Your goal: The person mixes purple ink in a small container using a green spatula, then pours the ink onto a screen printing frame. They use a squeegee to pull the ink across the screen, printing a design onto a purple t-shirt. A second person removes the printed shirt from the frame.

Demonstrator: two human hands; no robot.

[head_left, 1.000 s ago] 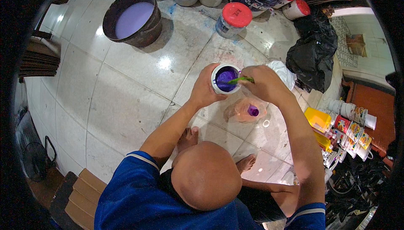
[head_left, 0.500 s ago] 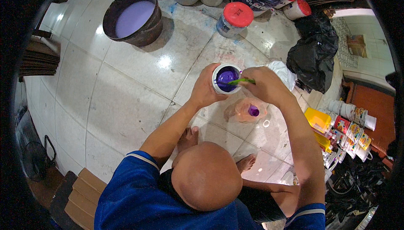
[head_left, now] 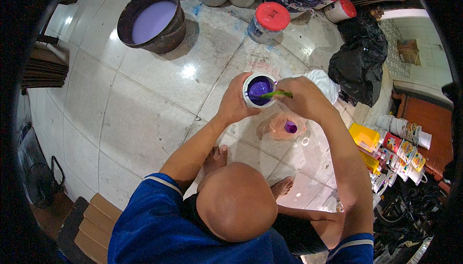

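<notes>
One white jar (head_left: 248,101) of purple liquid (head_left: 259,89), near the centre of the head view, is clasped in the left hand (head_left: 235,99) while the right hand (head_left: 304,96) pinches a green stick (head_left: 279,93) reaching inside. A dark bucket (head_left: 169,41) stands beyond.

- Pale tiled floor (head_left: 140,114) is stretching out here, showing blue and pink stains.
- A dark bucket (head_left: 166,46) is standing toward the far left, holding lilac liquid (head_left: 153,22).
- A red-lidded tub (head_left: 268,20) is standing upright to its right.
- A black plastic bag (head_left: 359,59) is slumping beside crumpled white material (head_left: 324,84).
- Nearer, a peach-tinted see-through bag (head_left: 274,126) is lying near a thin white ring (head_left: 305,138).
</notes>
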